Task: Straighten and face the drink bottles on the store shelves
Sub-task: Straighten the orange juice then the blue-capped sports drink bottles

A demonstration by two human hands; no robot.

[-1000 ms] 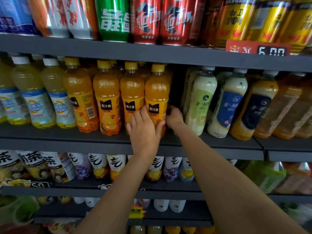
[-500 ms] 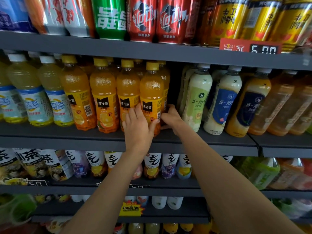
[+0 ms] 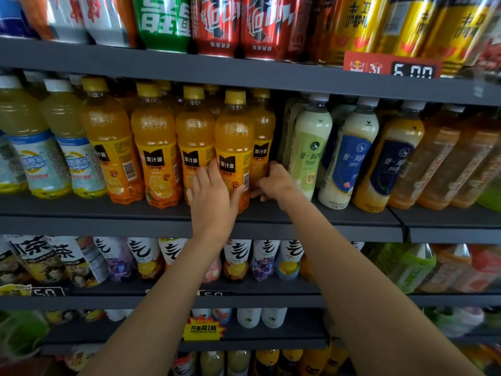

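Front orange juice bottle (image 3: 234, 147) between hands, left hand (image 3: 212, 198) gripping it, right hand (image 3: 273, 183) gripping rear bottle (image 3: 262, 137)

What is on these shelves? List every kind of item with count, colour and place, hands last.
Drink cans: about nine in front, blue, orange-white, green, red, yellow; top shelf.
Price tag: one, red, top shelf edge, right.
Pale yellow bottles: three in front, white caps, blue-white labels; middle shelf, left.
Orange juice bottles: four in front plus more behind, yellow caps; middle shelf, centre.
Milk tea bottles: three in front, cream and tan with green or blue labels; middle shelf, right.
Amber bottles: several; far right.
Tea bottles: about ten, white labels; third shelf.
Promo sticker: one, yellow; lowest shelf edge.
Left hand: grips the front orange bottle.
Right hand: fingers grip the orange bottle behind.
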